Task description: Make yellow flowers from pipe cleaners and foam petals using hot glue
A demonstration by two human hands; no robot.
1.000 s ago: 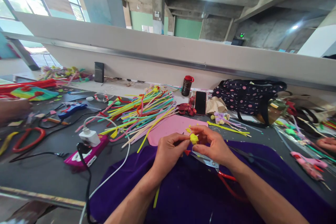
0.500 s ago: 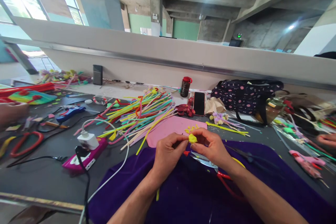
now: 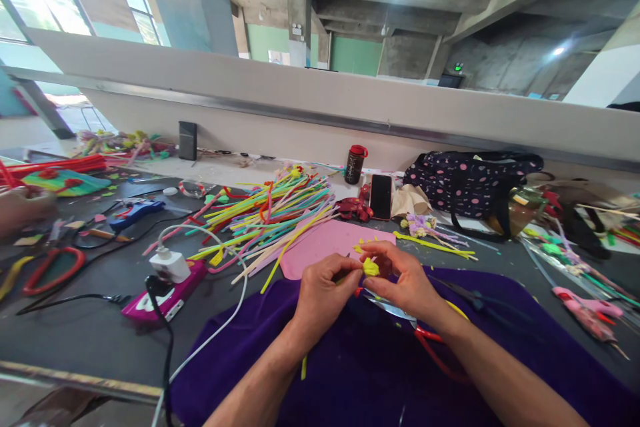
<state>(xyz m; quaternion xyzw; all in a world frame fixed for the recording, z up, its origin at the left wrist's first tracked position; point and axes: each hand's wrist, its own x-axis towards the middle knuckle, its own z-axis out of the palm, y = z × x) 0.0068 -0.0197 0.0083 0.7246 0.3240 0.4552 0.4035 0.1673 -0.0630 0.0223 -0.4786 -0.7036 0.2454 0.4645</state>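
Over the purple cloth (image 3: pixel 350 380), both my hands meet at a small yellow flower-like piece (image 3: pixel 371 267). My right hand (image 3: pixel 407 280) is closed round its right side with thumb and fingers. My left hand (image 3: pixel 323 290) pinches at its left edge, and a thin dark tip shows above those fingers. What lies inside the left pinch is mostly hidden. Beneath my hands, scissors (image 3: pixel 423 332) with red handles lie partly covered by my right wrist. Small yellow bits rest on a pink sheet (image 3: pixel 313 247) just beyond. A yellow strip (image 3: pixel 303 367) shows below my left wrist.
Bundled coloured pipe cleaners (image 3: pixel 265 213) lie beyond, to the left. A magenta power strip (image 3: pixel 170 297) with a white charger and cables sits at left. A bottle (image 3: pixel 355 164), phone (image 3: pixel 381 197) and dotted bag (image 3: pixel 470 183) stand at the back. Another person's hand (image 3: pixel 25 210) is at far left.
My hands and the yellow piece stay together, with only a slight shift. The co-worker's hand at the right edge has gone out of view; the one at left has moved a little.
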